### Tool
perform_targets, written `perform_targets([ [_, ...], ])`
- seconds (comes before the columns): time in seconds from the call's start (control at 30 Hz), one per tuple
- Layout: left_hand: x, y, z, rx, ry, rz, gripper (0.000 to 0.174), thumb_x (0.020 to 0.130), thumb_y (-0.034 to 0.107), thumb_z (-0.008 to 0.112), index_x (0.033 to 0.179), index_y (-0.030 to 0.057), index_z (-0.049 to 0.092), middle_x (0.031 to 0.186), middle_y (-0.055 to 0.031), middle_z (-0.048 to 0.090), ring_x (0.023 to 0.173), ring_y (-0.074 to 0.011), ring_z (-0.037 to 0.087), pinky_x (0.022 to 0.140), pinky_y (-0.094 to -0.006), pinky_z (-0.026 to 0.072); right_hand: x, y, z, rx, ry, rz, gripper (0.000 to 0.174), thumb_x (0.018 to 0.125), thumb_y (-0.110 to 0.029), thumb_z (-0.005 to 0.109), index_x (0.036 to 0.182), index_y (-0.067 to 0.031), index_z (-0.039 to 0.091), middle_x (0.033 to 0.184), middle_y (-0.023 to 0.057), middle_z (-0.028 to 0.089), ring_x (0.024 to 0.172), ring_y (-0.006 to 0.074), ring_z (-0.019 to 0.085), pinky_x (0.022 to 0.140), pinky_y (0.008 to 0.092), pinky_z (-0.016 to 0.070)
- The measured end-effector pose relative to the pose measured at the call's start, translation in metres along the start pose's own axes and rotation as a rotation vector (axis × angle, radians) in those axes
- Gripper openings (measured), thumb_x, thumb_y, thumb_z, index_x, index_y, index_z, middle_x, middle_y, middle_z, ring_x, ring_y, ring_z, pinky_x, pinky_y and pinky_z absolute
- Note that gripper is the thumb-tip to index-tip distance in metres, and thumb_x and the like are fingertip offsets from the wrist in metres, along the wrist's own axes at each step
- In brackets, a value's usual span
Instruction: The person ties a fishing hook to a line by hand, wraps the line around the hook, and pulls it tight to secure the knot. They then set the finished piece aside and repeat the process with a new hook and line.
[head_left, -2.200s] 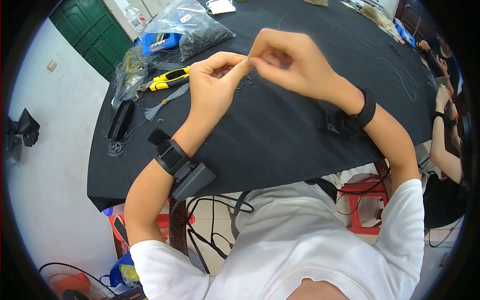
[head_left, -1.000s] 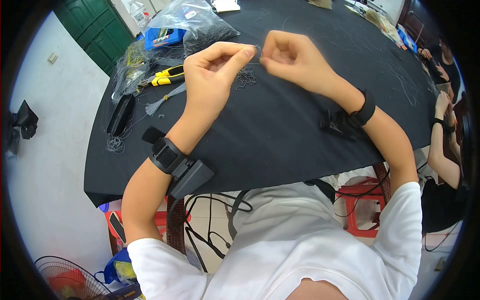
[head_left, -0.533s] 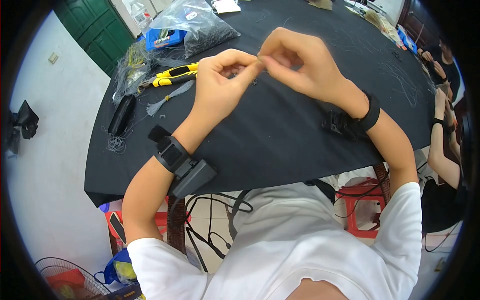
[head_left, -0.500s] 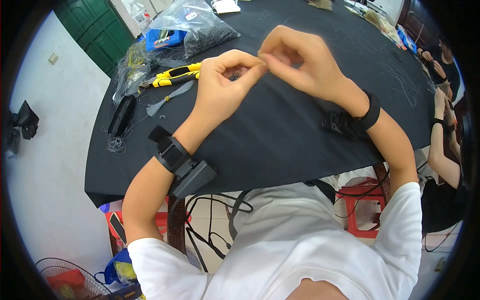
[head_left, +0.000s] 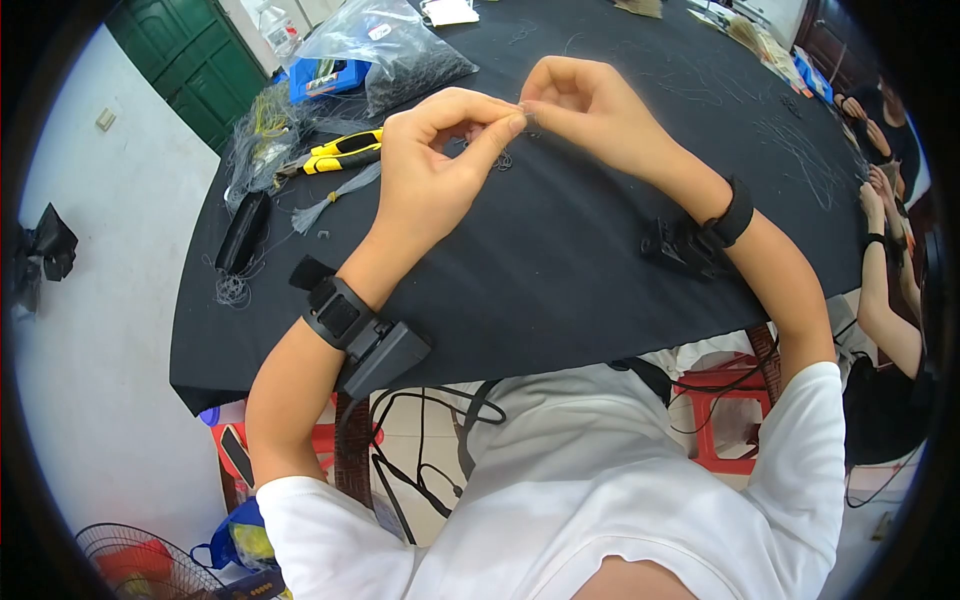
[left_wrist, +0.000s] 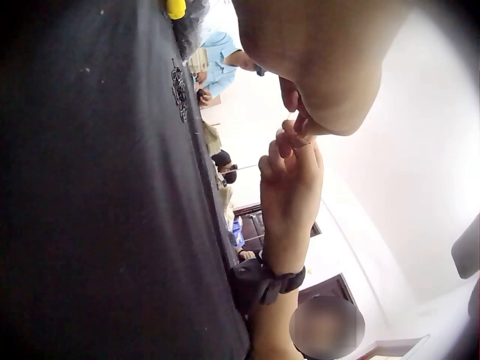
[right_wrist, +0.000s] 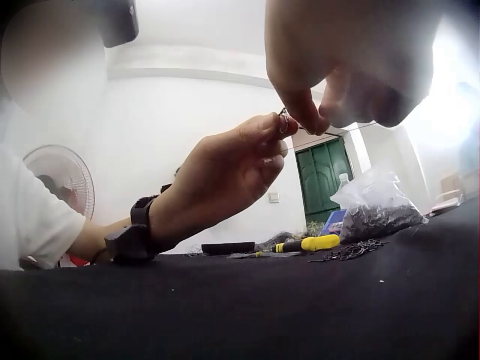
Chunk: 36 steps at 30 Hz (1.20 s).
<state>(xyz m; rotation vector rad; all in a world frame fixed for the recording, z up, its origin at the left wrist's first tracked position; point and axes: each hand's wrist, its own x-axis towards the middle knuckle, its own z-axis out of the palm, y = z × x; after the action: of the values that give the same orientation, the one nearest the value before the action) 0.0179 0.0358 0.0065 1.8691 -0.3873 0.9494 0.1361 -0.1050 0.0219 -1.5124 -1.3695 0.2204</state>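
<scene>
My left hand (head_left: 435,150) is raised over the black table and pinches a small dark fish hook (right_wrist: 283,112) between thumb and forefinger. Its tip pokes out past the thumb in the right wrist view. A thin length of fishing line (right_wrist: 346,133) runs from there toward my right hand (head_left: 600,110), whose thumb and forefinger pinch the line right beside the left fingertips. Most of the hook is hidden by the fingers. Below the hands, a heap of dark hooks (head_left: 503,160) lies on the cloth.
Yellow-and-black pliers (head_left: 345,150), a banded bundle of line (head_left: 335,200) and a long black object (head_left: 243,233) lie at the left. Behind them are a clear bag (head_left: 410,75) of dark small pieces and a blue box (head_left: 325,80). Another person's arms (head_left: 885,240) are at the right edge.
The hands drew slightly apart a second ago, then came together fingertip to fingertip. Since half a second ago both have shifted slightly left, the left thumb now more extended.
</scene>
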Motion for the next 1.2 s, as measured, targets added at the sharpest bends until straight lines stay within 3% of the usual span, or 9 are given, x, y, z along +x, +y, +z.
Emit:
perform_targets([
  [0.37, -0.001, 0.006, -0.001, -0.178, 0.163, -0.203, 0.009, 0.079, 0.004, 0.063, 0.085, -0.0025, 0.065, 0.079, -0.004, 0.064, 0.069, -0.0049, 0.056, 0.062, -0.016, 0.0436, -0.005, -0.002, 0.019, 0.28, -0.059, 0.097, 0.009, 0.08, -0.011, 0.058, 0.08, -0.0023, 0.055, 0.073, -0.0013, 0.056, 0.066, 0.0025, 0.05, 0.058, 0.0166, 0.0391],
  [0.5, -0.003, 0.006, -0.001, -0.215, 0.142, -0.292, 0.013, 0.079, 0.009, 0.064, 0.088, 0.0012, 0.065, 0.085, -0.0033, 0.064, 0.074, -0.0051, 0.053, 0.064, -0.0183, 0.0391, -0.006, -0.006, 0.018, 0.27, -0.141, 0.164, 0.01, 0.083, -0.013, 0.057, 0.08, -0.0042, 0.054, 0.081, -0.001, 0.056, 0.078, 0.0047, 0.052, 0.073, 0.0202, 0.0426],
  [0.6, -0.004, 0.003, -0.002, -0.227, 0.141, -0.317, 0.013, 0.08, 0.011, 0.063, 0.088, 0.0016, 0.064, 0.087, -0.0034, 0.064, 0.076, -0.0053, 0.053, 0.066, -0.0186, 0.0387, -0.007, -0.005, 0.019, 0.282, -0.141, 0.185, 0.009, 0.082, -0.013, 0.057, 0.084, -0.0042, 0.056, 0.082, -0.0004, 0.057, 0.077, 0.0055, 0.053, 0.069, 0.0197, 0.0425],
  [0.7, -0.001, 0.003, -0.002, -0.242, 0.19, -0.292, 0.01, 0.081, 0.006, 0.061, 0.085, -0.0021, 0.061, 0.075, -0.0028, 0.061, 0.066, -0.0035, 0.054, 0.059, -0.0154, 0.0418, -0.006, 0.002, 0.013, 0.316, -0.198, 0.208, 0.017, 0.082, -0.018, 0.056, 0.092, -0.0042, 0.058, 0.087, 0.0021, 0.058, 0.081, 0.0075, 0.054, 0.071, 0.02, 0.0406],
  [0.8, 0.0, 0.003, -0.005, -0.215, 0.169, -0.317, 0.01, 0.081, 0.007, 0.062, 0.085, -0.0021, 0.061, 0.074, -0.0019, 0.06, 0.066, -0.0023, 0.053, 0.057, -0.0138, 0.0401, -0.007, 0.015, 0.015, 0.348, 0.026, 0.226, 0.024, 0.083, -0.023, 0.055, 0.097, -0.0046, 0.06, 0.092, 0.0039, 0.06, 0.086, 0.0093, 0.053, 0.074, 0.0209, 0.0381],
  [0.9, -0.001, -0.009, -0.006, -0.194, 0.089, -0.326, 0.01, 0.08, 0.007, 0.062, 0.084, -0.0021, 0.061, 0.071, -0.0005, 0.06, 0.062, -0.0006, 0.051, 0.053, -0.0124, 0.0378, -0.008, 0.027, 0.021, 0.284, 0.2, 0.103, 0.022, 0.081, -0.02, 0.058, 0.093, -0.0024, 0.062, 0.089, 0.0035, 0.061, 0.086, 0.009, 0.054, 0.079, 0.0233, 0.0393],
  [1.0, -0.002, -0.015, -0.007, -0.08, 0.025, -0.31, 0.011, 0.079, 0.008, 0.062, 0.082, -0.0022, 0.061, 0.067, 0.0011, 0.059, 0.058, 0.0007, 0.049, 0.05, -0.0119, 0.0359, -0.007, 0.033, 0.017, 0.302, 0.132, 0.186, 0.021, 0.082, -0.02, 0.058, 0.091, -0.0018, 0.063, 0.088, 0.0031, 0.061, 0.087, 0.0089, 0.053, 0.081, 0.023, 0.0392],
  [1.1, -0.003, -0.018, -0.01, -0.034, -0.057, -0.387, 0.012, 0.081, 0.007, 0.06, 0.087, -0.0031, 0.061, 0.082, -0.0041, 0.063, 0.075, -0.0059, 0.056, 0.067, -0.017, 0.0426, -0.008, 0.036, 0.02, 0.284, -0.022, 0.083, 0.023, 0.087, -0.023, 0.052, 0.094, -0.004, 0.062, 0.094, 0.0027, 0.06, 0.092, 0.0099, 0.052, 0.082, 0.0237, 0.0376],
  [1.2, -0.003, -0.019, -0.011, -0.014, -0.103, -0.397, 0.012, 0.081, 0.007, 0.06, 0.087, -0.003, 0.061, 0.081, -0.0042, 0.063, 0.074, -0.0057, 0.056, 0.067, -0.0167, 0.0427, -0.007, 0.041, 0.021, 0.321, -0.056, 0.077, 0.019, 0.087, -0.019, 0.053, 0.093, -0.0027, 0.062, 0.093, 0.003, 0.06, 0.092, 0.0103, 0.053, 0.086, 0.0251, 0.0379],
])
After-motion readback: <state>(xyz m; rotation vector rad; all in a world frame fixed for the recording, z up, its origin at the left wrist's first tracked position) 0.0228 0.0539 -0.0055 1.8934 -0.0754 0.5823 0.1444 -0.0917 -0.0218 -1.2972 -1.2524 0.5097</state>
